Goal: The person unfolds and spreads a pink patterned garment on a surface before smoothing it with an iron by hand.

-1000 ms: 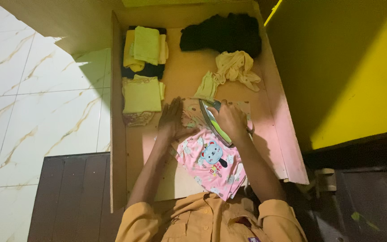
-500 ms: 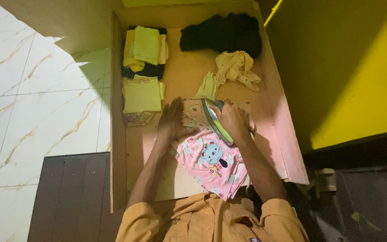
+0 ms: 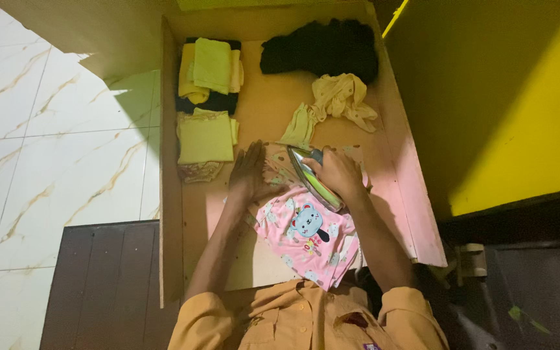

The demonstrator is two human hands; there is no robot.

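On the wooden table (image 3: 254, 259), the right hand (image 3: 339, 174) grips a clothes iron (image 3: 311, 177) tilted over the pink bear-print garment (image 3: 306, 234), while the left hand (image 3: 247, 174) lies flat, fingers spread, pressing the patterned cloth (image 3: 279, 167) beside it.
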